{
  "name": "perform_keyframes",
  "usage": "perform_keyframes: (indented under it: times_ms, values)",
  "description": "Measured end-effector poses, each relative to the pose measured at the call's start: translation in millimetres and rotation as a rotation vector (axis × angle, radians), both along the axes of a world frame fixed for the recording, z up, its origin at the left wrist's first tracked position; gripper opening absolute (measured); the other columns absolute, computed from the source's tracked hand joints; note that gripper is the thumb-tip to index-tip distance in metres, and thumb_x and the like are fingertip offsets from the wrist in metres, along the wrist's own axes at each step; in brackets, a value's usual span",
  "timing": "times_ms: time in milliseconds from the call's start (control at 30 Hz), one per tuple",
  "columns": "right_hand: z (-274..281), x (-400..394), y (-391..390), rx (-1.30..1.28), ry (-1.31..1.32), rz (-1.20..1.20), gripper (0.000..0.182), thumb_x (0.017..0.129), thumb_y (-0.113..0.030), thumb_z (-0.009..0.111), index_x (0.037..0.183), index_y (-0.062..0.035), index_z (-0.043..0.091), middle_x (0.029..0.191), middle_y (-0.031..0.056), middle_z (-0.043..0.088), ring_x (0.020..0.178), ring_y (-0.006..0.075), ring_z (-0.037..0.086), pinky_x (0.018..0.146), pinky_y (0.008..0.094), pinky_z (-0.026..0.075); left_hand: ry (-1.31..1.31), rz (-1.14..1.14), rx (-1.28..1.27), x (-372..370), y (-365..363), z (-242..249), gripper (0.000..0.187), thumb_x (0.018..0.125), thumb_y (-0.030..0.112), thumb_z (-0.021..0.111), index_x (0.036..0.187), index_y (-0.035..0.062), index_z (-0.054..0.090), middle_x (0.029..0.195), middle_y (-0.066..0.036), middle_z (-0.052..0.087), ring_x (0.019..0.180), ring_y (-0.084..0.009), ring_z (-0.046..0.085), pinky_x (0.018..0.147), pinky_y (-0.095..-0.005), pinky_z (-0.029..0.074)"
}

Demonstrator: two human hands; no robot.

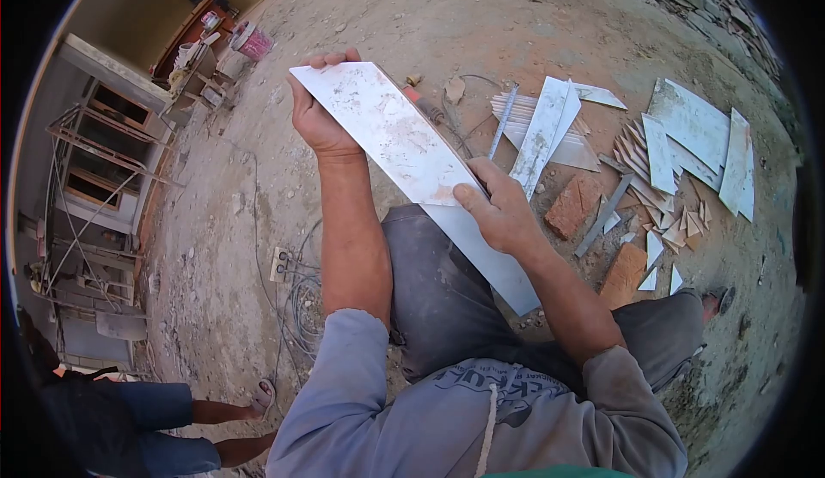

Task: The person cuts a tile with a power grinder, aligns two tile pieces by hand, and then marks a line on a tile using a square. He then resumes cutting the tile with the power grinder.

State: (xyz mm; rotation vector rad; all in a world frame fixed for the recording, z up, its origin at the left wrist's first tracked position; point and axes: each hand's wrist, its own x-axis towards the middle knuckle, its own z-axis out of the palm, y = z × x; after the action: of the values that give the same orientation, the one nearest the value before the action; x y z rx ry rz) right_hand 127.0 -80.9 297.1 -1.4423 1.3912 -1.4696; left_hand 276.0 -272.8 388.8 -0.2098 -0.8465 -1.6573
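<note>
My left hand (pixel 325 117) is closed around the far left end of a long white tile strip (pixel 391 130), its fingers curled over the edge. The strip has dirty smudges on its face and a slanted end. My right hand (pixel 500 207) grips the same strip near its lower right end, thumb on top. Beneath it a second, cleaner tile strip (pixel 485 255) stretches over my lap toward my right forearm. Behind the strip, a red and dark tool (pixel 423 102) lies on the ground, partly hidden.
Cut tiles (pixel 546 126), tile shards (pixel 679 225), a metal square (pixel 604 216), a ruler (pixel 504 121) and bricks (pixel 574 206) lie right. Left are a socket block (pixel 279 265) and cables (pixel 301 306). A person (pixel 163 418) stands lower left; a pink bucket (pixel 252 42) is farther back.
</note>
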Motion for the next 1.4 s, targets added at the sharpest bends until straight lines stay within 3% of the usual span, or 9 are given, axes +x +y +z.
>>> perform_keyframes:
  times_ms: [400,500,567,600,667,933,1100,1333,1400]
  values:
    - [-1,-2,0,-0.011,-0.001,0.017,0.04,0.089,-0.028,0.059,0.116,0.001,0.058,0.101,0.0259,0.064,0.096,0.0399,0.063,0.085,0.0436,0.047,-0.003,0.052,0.018,2,-5,-2,0.036,0.103,0.04,0.042,0.097,0.0075,0.056,0.09,-0.006,0.06,0.093,-0.0241,0.061,0.106,-0.0467,0.044]
    - [-4,-8,-4,-0.008,-0.013,0.053,0.042,0.089,-0.029,0.06,0.116,0.0026,0.059,0.099,0.0206,0.066,0.094,0.0314,0.064,0.083,0.0399,0.047,-0.024,0.081,0.04,-2,-2,-1,0.036,0.103,0.041,0.042,0.097,0.0074,0.056,0.09,-0.007,0.06,0.093,-0.0249,0.061,0.105,-0.0474,0.044]
    - [-9,-11,-9,0.082,-0.237,0.17,0.042,0.089,-0.029,0.061,0.116,0.0031,0.06,0.097,0.0122,0.066,0.088,0.0199,0.063,0.079,0.0333,0.048,-0.054,0.094,0.049,-7,2,0,0.037,0.103,0.041,0.043,0.097,0.0072,0.056,0.09,-0.007,0.06,0.092,-0.0256,0.06,0.105,-0.0477,0.044]
    - [-10,-13,-9,0.09,-0.233,0.174,0.042,0.089,-0.029,0.061,0.116,0.0031,0.06,0.097,0.0122,0.066,0.088,0.0199,0.063,0.079,0.0333,0.048,-0.087,0.102,0.054,-10,3,0,0.037,0.103,0.042,0.043,0.097,0.0071,0.056,0.09,-0.007,0.059,0.092,-0.0263,0.06,0.104,-0.048,0.045]
    - [-8,-16,-8,0.188,-0.441,0.274,0.04,0.089,-0.03,0.063,0.112,0.0026,0.061,0.095,0.0054,0.063,0.083,0.0105,0.058,0.075,0.0245,0.046,-0.114,0.112,0.076,-13,-1,-5,0.039,0.102,0.043,0.044,0.098,0.0069,0.055,0.09,-0.008,0.06,0.092,-0.028,0.059,0.1,-0.0481,0.046]
    - [-25,-15,-15,0.247,-0.669,0.309,0.042,0.089,-0.023,0.063,0.121,0.0054,0.061,0.1,0.0088,0.067,0.082,0.0107,0.064,0.072,0.0229,0.05,-0.235,0.077,0.163,-14,-9,-16,0.041,0.103,0.044,0.041,0.098,0.0058,0.054,0.092,-0.009,0.06,0.095,-0.0318,0.057,0.089,-0.0495,0.049]
    - [-34,-14,-18,0.241,-0.628,0.313,0.042,0.09,-0.021,0.062,0.121,0.006,0.06,0.101,0.0089,0.067,0.08,0.0108,0.063,0.07,0.0226,0.05,-0.219,0.118,0.194,-12,-12,-18,0.04,0.102,0.044,0.042,0.099,0.0053,0.054,0.093,-0.01,0.06,0.097,-0.033,0.058,0.093,-0.0501,0.048]
    - [-41,-14,-21,0.208,-0.661,0.343,0.048,0.089,-0.028,0.067,0.122,0.0052,0.058,0.105,0.0081,0.066,0.089,0.011,0.062,0.078,0.0249,0.049,-0.196,0.116,0.135,-10,-12,-18,0.03,0.103,0.035,0.044,0.102,0.0068,0.055,0.094,-0.011,0.06,0.097,-0.0312,0.059,0.104,-0.051,0.043]
    - [-33,-14,-17,0.194,-0.683,0.369,0.042,0.091,-0.021,0.061,0.123,0.0057,0.059,0.104,0.0083,0.066,0.086,0.0113,0.061,0.078,0.0255,0.049,-0.203,0.148,0.153,-9,-10,-17,0.029,0.103,0.033,0.044,0.103,0.007,0.055,0.095,-0.012,0.06,0.097,-0.0314,0.059,0.105,-0.0515,0.043]
